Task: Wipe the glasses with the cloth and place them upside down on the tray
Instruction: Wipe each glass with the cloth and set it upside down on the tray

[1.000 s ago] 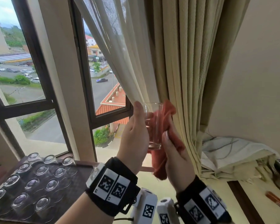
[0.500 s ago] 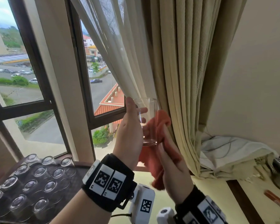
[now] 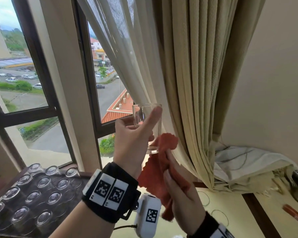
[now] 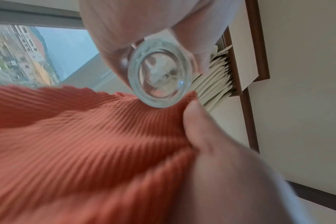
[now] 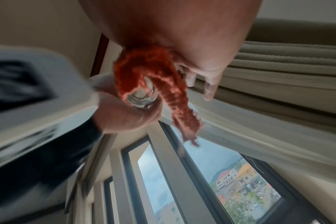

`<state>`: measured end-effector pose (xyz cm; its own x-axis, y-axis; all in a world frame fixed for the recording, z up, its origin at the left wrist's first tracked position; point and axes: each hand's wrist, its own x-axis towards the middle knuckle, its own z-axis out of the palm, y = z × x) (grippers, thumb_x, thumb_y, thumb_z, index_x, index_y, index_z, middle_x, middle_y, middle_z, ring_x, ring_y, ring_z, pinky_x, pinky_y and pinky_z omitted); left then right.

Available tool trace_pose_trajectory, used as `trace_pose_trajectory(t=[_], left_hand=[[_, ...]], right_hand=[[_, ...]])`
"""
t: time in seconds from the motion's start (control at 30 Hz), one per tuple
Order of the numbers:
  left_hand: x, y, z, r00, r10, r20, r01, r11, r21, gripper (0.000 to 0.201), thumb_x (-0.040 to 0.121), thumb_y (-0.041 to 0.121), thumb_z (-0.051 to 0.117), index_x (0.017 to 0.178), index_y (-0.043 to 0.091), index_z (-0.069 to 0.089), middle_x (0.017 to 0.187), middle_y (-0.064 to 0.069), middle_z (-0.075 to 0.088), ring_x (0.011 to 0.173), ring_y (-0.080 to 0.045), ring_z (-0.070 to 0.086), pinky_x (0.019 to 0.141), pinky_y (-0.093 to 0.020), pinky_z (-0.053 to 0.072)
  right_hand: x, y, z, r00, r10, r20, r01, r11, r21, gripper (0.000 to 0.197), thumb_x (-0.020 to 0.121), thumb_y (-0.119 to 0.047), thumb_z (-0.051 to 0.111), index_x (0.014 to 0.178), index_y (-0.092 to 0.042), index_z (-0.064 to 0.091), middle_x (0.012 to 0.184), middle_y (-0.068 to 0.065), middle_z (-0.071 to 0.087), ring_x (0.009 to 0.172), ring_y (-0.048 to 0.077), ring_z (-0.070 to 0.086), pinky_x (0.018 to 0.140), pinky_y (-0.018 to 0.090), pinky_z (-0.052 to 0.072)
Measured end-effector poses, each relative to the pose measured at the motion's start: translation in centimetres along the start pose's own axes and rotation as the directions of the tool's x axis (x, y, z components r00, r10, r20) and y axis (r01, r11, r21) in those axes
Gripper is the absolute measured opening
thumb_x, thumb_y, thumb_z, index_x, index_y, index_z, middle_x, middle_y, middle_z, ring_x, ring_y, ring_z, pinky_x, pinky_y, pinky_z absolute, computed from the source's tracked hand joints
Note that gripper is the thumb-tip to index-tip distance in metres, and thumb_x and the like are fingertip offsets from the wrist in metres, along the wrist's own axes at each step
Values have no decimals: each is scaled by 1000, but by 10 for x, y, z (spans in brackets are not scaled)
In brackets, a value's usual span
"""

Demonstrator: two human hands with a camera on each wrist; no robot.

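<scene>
My left hand [image 3: 136, 133] grips a clear glass [image 3: 147, 115] held upright in front of the window, thumb along its side. Seen from below in the left wrist view, the thick base of the glass [image 4: 159, 74] touches the cloth. My right hand [image 3: 181, 191] holds an orange ribbed cloth [image 3: 162, 167] just under and beside the glass base, thumb pressing the fabric. In the right wrist view the cloth [image 5: 153, 80] wraps part of the glass base [image 5: 142, 98]. A dark tray [image 3: 76, 191] at lower left carries several glasses [image 3: 33, 196] standing upside down.
Beige curtains [image 3: 187, 74] hang right behind the glass. A window frame [image 3: 86, 83] stands to the left. A crumpled white sheet [image 3: 248, 162] lies at the right by the wall, and an orange-brown stick [image 3: 296, 215] rests on the yellow-green surface [image 3: 239, 212].
The left hand has lifted the glass up and out of the cloth. The right hand with the cloth has dropped from around the glass wall to its base.
</scene>
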<state>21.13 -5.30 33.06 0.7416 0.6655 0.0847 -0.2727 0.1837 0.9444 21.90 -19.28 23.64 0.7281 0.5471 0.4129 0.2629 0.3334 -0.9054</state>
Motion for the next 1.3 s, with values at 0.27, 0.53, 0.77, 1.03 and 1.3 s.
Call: trace_pose_trajectory(t=[0.27,0.53,0.77,1.03,1.3], left_hand=[[-30,-10,24,992,-48,119,50,999,-14,76,91,81,42,115,16,75,111,-7,80,110,-22,75,109,-50,54],[-9,-2,6,997,-55,48,56,998,-37,73,101,78,35,106,21,81,99,-9,78,93,-29,74,102,-57,58],[-19,-11,14,988,-53,147,45,998,53,73,105,70,26,108,16,75,78,0,76,67,-10,72,68,-34,59],[-5,-6,8,996,-26,88,35,994,-105,72,106,69,33,98,15,81,98,-15,81,98,-30,77,104,-53,57],[-16,-8,15,985,-36,171,38,999,-10,72,107,68,27,104,14,76,75,-3,73,64,-12,69,65,-30,58]], right_hand=[[51,-39,-14,975,-120,-188,103,990,-96,48,102,-45,56,144,-21,62,132,-15,68,118,2,62,102,24,47],[2,-3,-8,967,-228,110,251,918,-307,55,105,-31,47,159,-41,38,168,-9,37,155,18,35,123,47,31],[39,-28,-6,995,-52,-85,48,998,-51,48,106,-30,50,153,-36,49,118,-18,76,105,2,72,86,18,56],[17,-19,-3,981,-159,113,185,943,-278,55,107,-33,48,160,-45,36,167,-17,35,137,8,44,118,50,32],[35,-28,-4,994,23,-105,-17,998,57,32,107,-35,52,137,-30,61,119,-9,78,107,11,74,86,25,61]])
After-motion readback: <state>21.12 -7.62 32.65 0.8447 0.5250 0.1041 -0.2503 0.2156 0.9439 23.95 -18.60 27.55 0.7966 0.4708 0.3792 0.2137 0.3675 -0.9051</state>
